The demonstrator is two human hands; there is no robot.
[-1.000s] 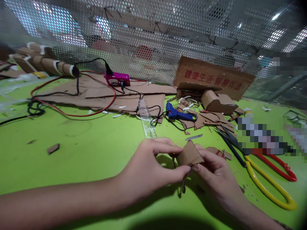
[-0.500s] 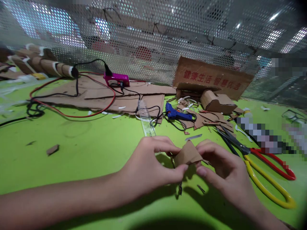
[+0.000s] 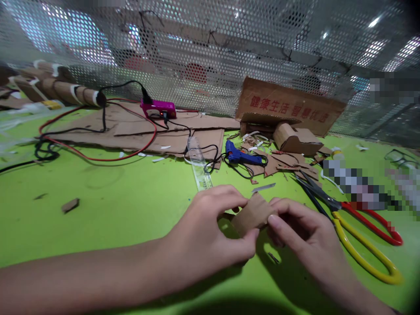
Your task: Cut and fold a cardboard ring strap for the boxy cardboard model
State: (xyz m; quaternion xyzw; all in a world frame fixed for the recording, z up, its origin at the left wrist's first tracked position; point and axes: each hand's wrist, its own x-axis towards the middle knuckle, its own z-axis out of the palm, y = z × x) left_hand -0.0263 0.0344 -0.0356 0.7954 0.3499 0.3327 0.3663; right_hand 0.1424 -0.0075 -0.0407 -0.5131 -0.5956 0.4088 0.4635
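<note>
Between my two hands is a small brown cardboard piece point(image 3: 251, 216), raised a little above the green table. My left hand point(image 3: 215, 227) pinches its left side, thumb below and forefinger above. The thumb and fingers of my right hand point(image 3: 303, 232) close on its right edge. Part of the piece is hidden behind my fingers. Beyond my hands lie a thin grey blade point(image 3: 263, 187) and a clear ruler point(image 3: 199, 168). Large scissors point(image 3: 337, 208) with one red and one yellow handle lie partly open just right of my right hand.
Farther back lies a blue glue gun point(image 3: 244, 158) among cardboard scraps. A magenta power box point(image 3: 159, 109) with cables rests on cardboard sheets point(image 3: 141, 138). A printed cardboard panel point(image 3: 288, 105) leans against the perforated metal screen point(image 3: 183, 57). A small scrap point(image 3: 70, 204) lies at left.
The cardboard piece has turned so that more of its broad face shows. My right thumb has moved up onto its right edge. My left hand keeps its pinch.
</note>
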